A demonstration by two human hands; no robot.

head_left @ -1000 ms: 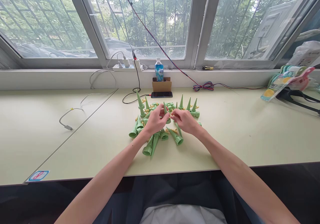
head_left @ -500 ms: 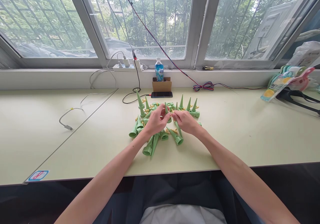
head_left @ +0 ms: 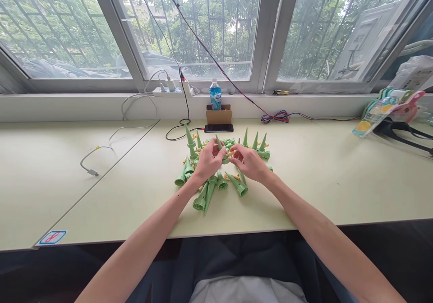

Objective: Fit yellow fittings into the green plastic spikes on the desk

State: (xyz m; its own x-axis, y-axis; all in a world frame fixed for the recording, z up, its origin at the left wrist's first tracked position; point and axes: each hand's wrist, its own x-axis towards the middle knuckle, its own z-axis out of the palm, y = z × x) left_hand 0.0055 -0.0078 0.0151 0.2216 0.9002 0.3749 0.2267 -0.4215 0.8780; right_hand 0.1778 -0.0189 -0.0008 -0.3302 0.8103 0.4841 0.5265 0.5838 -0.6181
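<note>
Picture a clock lying on the table [head_left: 321,181], with the two hands in its middle and twelve at the window [head_left: 203,28].

The left hand [head_left: 209,159] is curled snugly around one green cone [head_left: 219,143], which it holds tilted, tip up. The right hand [head_left: 248,161] is bent, with a small gap between thumb and first finger. A little yellow peg [head_left: 230,153] sits at that gap, by the cone's side. I can't tell if the right hand pinches it or just touches it.

The step looks like fitting the peg to the cone. The next move seems to call for a still left hand and a straight, gentle push or twist on the peg.

More green cones [head_left: 211,188] lie at seven o'clock, and some standing cones [head_left: 256,140] are at two.

At twelve, the blue bottle [head_left: 215,96] has letters too small to read. The sticker [head_left: 53,237] at eight shows a loopy red mark in a blue frame, with no word I can make out.
</note>
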